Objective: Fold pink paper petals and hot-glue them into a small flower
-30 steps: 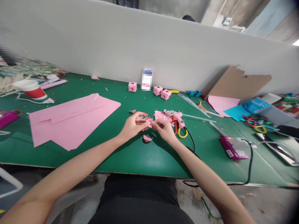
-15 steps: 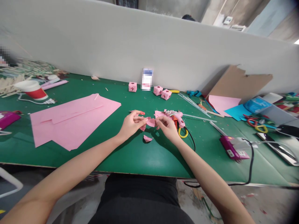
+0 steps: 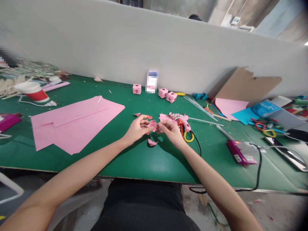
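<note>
A person's left hand (image 3: 137, 130) is pinching a folded pink paper piece (image 3: 152, 126) above the green surface (image 3: 134, 163), while the right hand's (image 3: 171, 131) narrowly set fingers (image 3: 164, 124) are meeting its edge, their grip unclear. Three pink paper cubes (image 3: 137, 89) are sitting beyond; a pink scrap (image 3: 151, 142) is lying nearer the person.

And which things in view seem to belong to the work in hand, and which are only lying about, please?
Seem to belong:
- pink paper piece in the left hand, right hand beside it
- loose pink piece below the hands
- probably the pink glue gun

Apparently just lying about:
- red-and-white cup
- brown cardboard
- blue sheet
</note>
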`<state>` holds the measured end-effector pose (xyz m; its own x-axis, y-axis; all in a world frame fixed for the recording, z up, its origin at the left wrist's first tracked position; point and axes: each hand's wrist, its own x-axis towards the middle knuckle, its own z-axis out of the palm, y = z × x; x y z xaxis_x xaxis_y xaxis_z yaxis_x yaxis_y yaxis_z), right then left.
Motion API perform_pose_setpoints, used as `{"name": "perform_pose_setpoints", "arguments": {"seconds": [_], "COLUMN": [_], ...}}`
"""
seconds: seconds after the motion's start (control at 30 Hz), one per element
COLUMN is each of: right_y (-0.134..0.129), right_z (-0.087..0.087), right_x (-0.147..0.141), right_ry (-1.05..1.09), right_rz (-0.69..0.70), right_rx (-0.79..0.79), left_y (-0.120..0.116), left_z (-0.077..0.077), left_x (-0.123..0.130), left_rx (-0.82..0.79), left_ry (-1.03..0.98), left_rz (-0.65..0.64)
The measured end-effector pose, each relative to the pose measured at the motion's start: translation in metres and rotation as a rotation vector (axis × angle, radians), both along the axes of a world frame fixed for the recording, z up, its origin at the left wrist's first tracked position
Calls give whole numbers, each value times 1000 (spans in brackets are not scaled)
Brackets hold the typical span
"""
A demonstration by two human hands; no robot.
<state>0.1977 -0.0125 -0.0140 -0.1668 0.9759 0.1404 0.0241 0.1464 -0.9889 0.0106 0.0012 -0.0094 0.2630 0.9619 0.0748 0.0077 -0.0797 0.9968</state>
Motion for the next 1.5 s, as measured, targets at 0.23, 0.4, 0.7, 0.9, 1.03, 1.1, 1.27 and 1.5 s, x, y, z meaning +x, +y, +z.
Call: {"name": "perform_pose_setpoints", "arguments": {"seconds": [0.23,0.4,0.7,0.9,1.03,1.1,1.27,1.5], "right_y": [1,-2,-5,-7,-7,-7,-6,-6], "right_z": [-2,-5,-7,-4,-3,-4,-7,-7], "right_x": [3,-1,-5,-3,-3,-3,-5,-7], "right_ry": [-52,-169,-315,-556,-572,-546,-504,-515], "right_rz": [-1,-47,-92,-153,-181,-186,-137,-125], "right_rx": [6,100,192,368,385,361,290,268], "left_y": [0,-2,-6,-6,-5,-4,-5,-8], "left_z": [2,2,-2,-3,-4,-5,-5,-3], "left_x": [0,1,-1,-1,-1,-1,0,2], "left_rx": [32,109,226,277,279,274,283,330], "left_ry": [26,87,207,255,258,260,266,300], "left_rz": [52,44,10,38,36,38,37,32]}}
